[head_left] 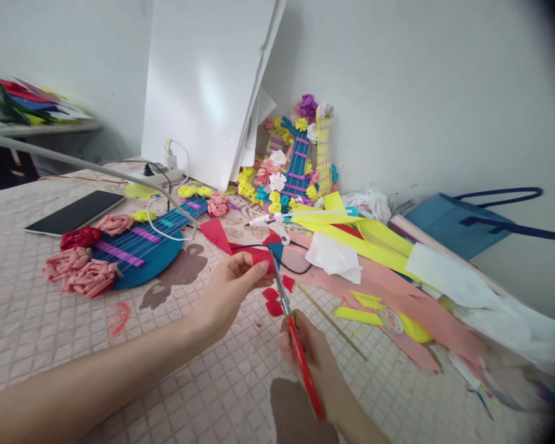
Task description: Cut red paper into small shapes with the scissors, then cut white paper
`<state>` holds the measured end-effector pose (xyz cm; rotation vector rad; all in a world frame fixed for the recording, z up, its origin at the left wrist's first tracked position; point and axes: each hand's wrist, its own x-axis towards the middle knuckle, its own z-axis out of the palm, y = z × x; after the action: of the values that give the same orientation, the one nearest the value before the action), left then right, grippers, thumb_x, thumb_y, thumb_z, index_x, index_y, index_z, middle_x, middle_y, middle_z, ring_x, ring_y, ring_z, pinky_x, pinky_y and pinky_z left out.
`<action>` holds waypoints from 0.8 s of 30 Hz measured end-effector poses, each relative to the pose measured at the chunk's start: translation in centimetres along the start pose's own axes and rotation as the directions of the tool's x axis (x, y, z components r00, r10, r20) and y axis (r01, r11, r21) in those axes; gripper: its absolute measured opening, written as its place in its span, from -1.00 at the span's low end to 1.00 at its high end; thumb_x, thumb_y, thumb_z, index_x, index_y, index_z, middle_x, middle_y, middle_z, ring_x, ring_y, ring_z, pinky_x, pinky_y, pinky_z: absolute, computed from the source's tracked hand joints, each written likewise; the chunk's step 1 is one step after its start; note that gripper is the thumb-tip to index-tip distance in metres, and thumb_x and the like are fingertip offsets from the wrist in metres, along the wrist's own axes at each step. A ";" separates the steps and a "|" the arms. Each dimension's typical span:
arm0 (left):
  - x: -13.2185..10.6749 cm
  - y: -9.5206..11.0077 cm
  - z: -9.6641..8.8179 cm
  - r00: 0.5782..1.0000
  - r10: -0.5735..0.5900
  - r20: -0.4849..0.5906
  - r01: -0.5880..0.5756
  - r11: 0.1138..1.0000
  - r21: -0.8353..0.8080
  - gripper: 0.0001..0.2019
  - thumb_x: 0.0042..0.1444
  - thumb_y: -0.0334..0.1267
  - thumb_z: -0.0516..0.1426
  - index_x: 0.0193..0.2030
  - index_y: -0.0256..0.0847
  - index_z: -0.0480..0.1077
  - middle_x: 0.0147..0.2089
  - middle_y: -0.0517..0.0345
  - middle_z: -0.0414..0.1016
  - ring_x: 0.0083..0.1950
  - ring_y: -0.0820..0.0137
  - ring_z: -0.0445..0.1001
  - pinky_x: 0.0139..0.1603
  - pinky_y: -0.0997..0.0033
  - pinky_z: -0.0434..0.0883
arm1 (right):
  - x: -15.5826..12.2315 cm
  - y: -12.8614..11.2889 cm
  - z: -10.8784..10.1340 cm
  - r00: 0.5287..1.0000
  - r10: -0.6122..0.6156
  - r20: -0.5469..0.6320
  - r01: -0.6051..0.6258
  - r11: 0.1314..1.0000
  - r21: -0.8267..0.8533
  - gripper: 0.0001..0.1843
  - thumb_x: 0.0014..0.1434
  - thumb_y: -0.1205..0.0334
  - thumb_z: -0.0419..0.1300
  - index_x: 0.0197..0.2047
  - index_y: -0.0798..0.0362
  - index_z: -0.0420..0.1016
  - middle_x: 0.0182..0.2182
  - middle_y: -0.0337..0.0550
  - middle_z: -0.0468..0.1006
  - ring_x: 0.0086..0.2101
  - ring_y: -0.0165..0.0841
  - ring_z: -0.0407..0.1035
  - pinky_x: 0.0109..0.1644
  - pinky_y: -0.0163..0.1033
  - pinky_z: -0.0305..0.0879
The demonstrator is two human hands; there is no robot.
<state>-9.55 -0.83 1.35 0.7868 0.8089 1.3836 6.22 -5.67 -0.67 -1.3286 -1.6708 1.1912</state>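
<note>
My left hand (229,290) pinches a small piece of red paper (259,255) between thumb and fingers. My right hand (312,354) grips red-handled scissors (296,345), whose blades (277,280) point up and meet the red paper's edge. Small red cut scraps (274,302) lie on the patterned surface just under the blades.
A blue paper guitar (139,250) with pink and red paper flowers lies at the left, beside a dark tablet (76,213). A white glue gun (271,221), yellow and pink paper sheets (351,246), a roll of tape (391,320), a blue bag (457,225), more flowered guitars (298,157) and white boards (208,86) stand behind.
</note>
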 end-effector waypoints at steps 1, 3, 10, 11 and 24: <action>0.0 0.0 0.0 1.000 0.001 0.000 -0.001 1.000 0.000 -0.82 0.02 -0.25 0.29 -0.43 -0.23 0.36 -0.40 0.21 0.53 -0.33 0.45 0.51 -0.13 0.36 0.47 | 0.0 0.1 0.0 1.000 -0.004 -0.005 0.004 1.000 -0.004 -0.78 0.09 0.11 0.13 -0.46 -0.03 0.16 -0.61 -0.33 0.27 -0.58 -0.40 0.16 -0.55 -0.31 0.16; 0.0 0.1 0.0 1.000 0.000 0.000 0.000 1.000 -0.003 -0.82 0.01 -0.26 0.29 -0.43 -0.23 0.36 -0.40 0.22 0.52 -0.34 0.46 0.51 -0.14 0.37 0.46 | -0.1 0.3 0.0 1.000 -0.004 -0.008 0.004 1.000 -0.001 -0.78 0.09 0.13 0.13 -0.47 -0.03 0.16 -0.61 -0.33 0.28 -0.57 -0.40 0.17 -0.55 -0.31 0.15; 0.0 0.1 0.0 1.000 0.006 -0.003 -0.006 1.000 -0.015 -0.82 -0.01 -0.27 0.30 -0.43 -0.24 0.37 -0.42 0.22 0.52 -0.35 0.44 0.51 -0.14 0.34 0.46 | -0.1 0.9 0.1 1.000 0.022 0.004 -0.022 0.999 0.040 -0.80 0.11 0.16 0.11 -0.45 -0.02 0.16 -0.58 -0.32 0.29 -0.55 -0.40 0.16 -0.53 -0.31 0.13; 0.0 0.1 0.0 1.000 0.009 -0.003 -0.009 1.000 -0.017 -0.82 -0.01 -0.27 0.30 -0.43 -0.24 0.37 -0.42 0.23 0.52 -0.35 0.44 0.51 -0.13 0.34 0.46 | -0.1 0.9 0.1 1.000 0.024 0.003 -0.024 0.999 0.038 -0.80 0.11 0.15 0.11 -0.45 -0.03 0.15 -0.58 -0.32 0.28 -0.55 -0.40 0.17 -0.52 -0.31 0.13; -0.1 0.2 0.1 1.000 0.001 0.001 -0.001 1.000 -0.023 -0.83 0.02 -0.27 0.29 -0.42 -0.23 0.36 -0.41 0.23 0.52 -0.34 0.45 0.50 -0.12 0.35 0.46 | 0.0 0.0 0.2 0.999 0.038 -0.022 -0.037 0.999 0.036 -0.80 0.03 0.18 0.12 -0.49 -0.02 0.14 -0.60 -0.35 0.19 -0.56 -0.42 0.11 -0.53 -0.33 0.12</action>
<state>-9.54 -0.92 1.63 0.7702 0.7909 1.3909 6.06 -5.73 -0.75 -1.3522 -1.6075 1.2180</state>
